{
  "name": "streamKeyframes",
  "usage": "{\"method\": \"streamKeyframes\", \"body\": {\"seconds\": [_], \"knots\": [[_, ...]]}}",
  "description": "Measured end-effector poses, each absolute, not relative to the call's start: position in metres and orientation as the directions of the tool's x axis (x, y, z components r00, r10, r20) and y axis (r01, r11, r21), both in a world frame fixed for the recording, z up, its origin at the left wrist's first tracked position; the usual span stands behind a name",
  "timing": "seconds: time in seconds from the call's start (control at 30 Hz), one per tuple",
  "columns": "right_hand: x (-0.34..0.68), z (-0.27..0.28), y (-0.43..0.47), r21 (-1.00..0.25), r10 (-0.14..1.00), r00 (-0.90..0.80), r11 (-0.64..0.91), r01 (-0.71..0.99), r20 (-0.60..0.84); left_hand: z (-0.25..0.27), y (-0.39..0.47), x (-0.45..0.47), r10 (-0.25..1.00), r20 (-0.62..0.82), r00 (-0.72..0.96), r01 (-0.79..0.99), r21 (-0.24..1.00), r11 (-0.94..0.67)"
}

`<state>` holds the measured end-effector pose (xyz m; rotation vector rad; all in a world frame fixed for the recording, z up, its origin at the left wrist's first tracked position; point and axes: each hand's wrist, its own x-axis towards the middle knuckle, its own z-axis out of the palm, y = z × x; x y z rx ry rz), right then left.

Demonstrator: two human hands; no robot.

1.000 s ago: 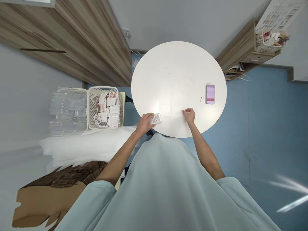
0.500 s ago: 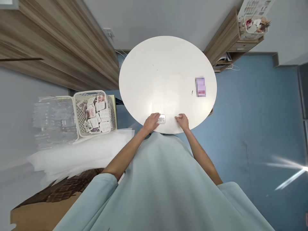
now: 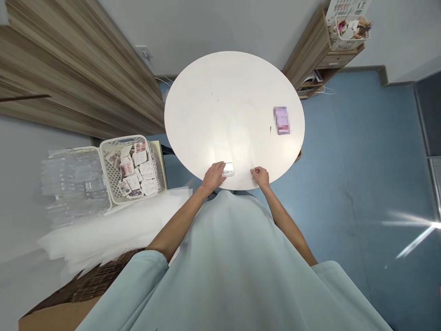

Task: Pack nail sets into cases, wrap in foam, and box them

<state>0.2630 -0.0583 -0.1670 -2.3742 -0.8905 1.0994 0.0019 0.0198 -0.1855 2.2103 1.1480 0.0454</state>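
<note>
At the near edge of the round white table (image 3: 234,73), my left hand (image 3: 212,177) grips the left end of a small clear plastic case (image 3: 228,169). The case lies flat, and light glares off its top. To the right of it, a short gap away, my right hand (image 3: 261,176) rests low over the tabletop. Its fingers are curled in and pinched together. Whatever may be between them is too small to make out.
A pixelated purple packet (image 3: 282,120) lies on the table's right side. To the left stand a white basket of printed cards (image 3: 132,170) and a pile of clear plastic packs (image 3: 74,179). White sheets (image 3: 103,234) lie below them. A wooden cabinet (image 3: 330,59) stands at the back right.
The fingers of my right hand have curled closer into a pinch. My left hand stays on the clear case. The whole view has shifted slightly.
</note>
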Motion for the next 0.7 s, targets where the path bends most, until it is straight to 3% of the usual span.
{"method": "streamKeyframes", "body": {"seconds": [0.17, 0.33, 0.5, 0.7], "knots": [[0.252, -0.160, -0.072, -0.554, 0.681, 0.473, -0.731, 0.398, -0.559, -0.186, 0.016, 0.006, 0.761, -0.251, 0.599, 0.739, 0.539, -0.404], [0.233, -0.143, -0.086, -0.570, 0.780, 0.473, -0.624, 0.534, -0.411, -0.186, 0.015, 0.006, 0.755, -0.247, 0.608, 0.735, 0.535, -0.416], [0.202, -0.127, -0.078, -0.567, 0.919, 0.296, -0.393, 0.724, -0.260, -0.186, 0.016, 0.007, 0.758, -0.254, 0.600, 0.742, 0.531, -0.410], [0.169, -0.128, -0.056, -0.481, 0.955, 0.075, -0.212, 0.851, -0.288, -0.181, 0.014, 0.000, 0.811, -0.219, 0.542, 0.689, 0.669, -0.280]]}}
